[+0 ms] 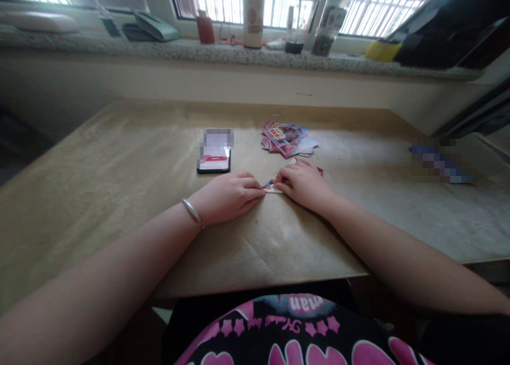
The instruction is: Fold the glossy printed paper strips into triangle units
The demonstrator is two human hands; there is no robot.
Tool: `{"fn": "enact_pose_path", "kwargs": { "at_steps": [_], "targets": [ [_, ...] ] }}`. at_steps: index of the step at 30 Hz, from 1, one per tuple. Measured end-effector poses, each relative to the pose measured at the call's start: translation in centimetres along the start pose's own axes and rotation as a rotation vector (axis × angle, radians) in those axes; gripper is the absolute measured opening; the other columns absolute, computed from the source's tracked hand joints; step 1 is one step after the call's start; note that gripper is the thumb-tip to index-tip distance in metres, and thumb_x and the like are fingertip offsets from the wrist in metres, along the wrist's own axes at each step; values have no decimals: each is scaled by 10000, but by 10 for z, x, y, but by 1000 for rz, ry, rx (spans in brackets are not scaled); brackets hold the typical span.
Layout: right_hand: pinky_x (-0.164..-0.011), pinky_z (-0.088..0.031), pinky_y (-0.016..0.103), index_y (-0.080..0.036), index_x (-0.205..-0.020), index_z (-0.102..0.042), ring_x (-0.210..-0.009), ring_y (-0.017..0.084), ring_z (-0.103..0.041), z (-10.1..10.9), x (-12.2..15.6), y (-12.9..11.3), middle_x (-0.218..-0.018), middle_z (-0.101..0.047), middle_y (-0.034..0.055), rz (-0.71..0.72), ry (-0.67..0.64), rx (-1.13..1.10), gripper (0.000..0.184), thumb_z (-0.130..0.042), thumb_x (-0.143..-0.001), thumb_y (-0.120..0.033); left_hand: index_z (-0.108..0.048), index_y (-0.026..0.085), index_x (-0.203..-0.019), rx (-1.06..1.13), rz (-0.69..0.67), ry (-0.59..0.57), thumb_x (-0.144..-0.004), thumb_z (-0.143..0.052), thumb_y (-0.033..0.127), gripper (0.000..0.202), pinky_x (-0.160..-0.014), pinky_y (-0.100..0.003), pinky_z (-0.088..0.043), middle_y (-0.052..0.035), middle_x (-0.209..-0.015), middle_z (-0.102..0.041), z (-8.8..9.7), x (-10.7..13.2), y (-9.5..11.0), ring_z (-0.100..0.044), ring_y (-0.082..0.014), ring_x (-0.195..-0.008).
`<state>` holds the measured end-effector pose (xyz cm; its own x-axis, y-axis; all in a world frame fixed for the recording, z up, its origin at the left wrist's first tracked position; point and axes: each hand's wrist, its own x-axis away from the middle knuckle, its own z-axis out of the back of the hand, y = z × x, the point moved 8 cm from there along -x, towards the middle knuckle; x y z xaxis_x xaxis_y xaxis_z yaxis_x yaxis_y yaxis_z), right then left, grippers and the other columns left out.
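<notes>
A small piece of printed paper point(273, 186), partly folded, lies on the table between my hands. My left hand point(235, 196), with a silver bangle at the wrist, presses its fingertips on the paper's left corner. Over the right part of the paper, my right hand point(305, 184) pinches it with thumb and fingers. Much of the paper is hidden under the right hand. Just beyond it sits a loose pile of colourful printed paper pieces point(287, 139).
A phone point(214, 151) with its screen lit lies beyond my left hand. Far right on the table point(131, 195) is a blurred colourful item point(440, 162). Bottles, including a red one point(205, 27), and a yellow object point(383, 50) stand on the stone windowsill point(223, 52).
</notes>
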<state>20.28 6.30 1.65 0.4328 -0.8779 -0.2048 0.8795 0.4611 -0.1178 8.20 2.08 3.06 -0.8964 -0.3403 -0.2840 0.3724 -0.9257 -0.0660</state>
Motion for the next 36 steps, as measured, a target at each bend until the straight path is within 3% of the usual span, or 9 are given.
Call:
{"fn": "enact_pose_path", "kwargs": {
  "at_steps": [4,8,17,22,36],
  "targets": [
    [-957,-303,395,-181,-889,-647,-957,258,-581,4,4,-16,-944,-712,95,67,18,154,285,-497,-938,-418,-693,152,-1094,1,14,-28,-957,-469,220,271,-868,-304,-527,-86,-1019,-686,-1,-1,-1,-625,-185,-961],
    [-962,-294,411,-168,-932,-630,-946,263,-585,-1,3,-25,-964,-714,102,83,-15,170,281,-449,-953,-382,-704,150,-1067,-2,30,-28,-949,-477,231,268,-852,-326,-533,-93,-1001,-685,-1,-1,-2,-635,-195,-923],
    [-995,-301,446,-198,-842,-649,-953,251,-620,-8,-7,-9,-936,-727,67,-39,-106,-93,190,-571,-872,-368,-704,183,-1090,147,56,0,-929,-497,194,263,-888,-298,-526,-72,-1066,-703,0,3,-10,-642,-172,-971],
    [-929,-356,421,-197,-828,-664,-929,250,-619,-8,-7,-7,-917,-728,74,-51,-97,-119,188,-580,-865,-361,-697,187,-1111,183,39,-23,-927,-497,201,272,-914,-311,-518,-66,-1097,-703,-1,3,-11,-634,-182,-1008],
    [-966,-331,450,-206,-794,-662,-882,242,-619,-9,-7,-7,-868,-725,55,-46,-70,-146,172,-596,-847,-356,-664,167,-1134,107,-24,-39,-936,-457,168,286,-862,-313,-504,-81,-1045,-683,-4,-3,-9,-595,-187,-958]
  ]
}}
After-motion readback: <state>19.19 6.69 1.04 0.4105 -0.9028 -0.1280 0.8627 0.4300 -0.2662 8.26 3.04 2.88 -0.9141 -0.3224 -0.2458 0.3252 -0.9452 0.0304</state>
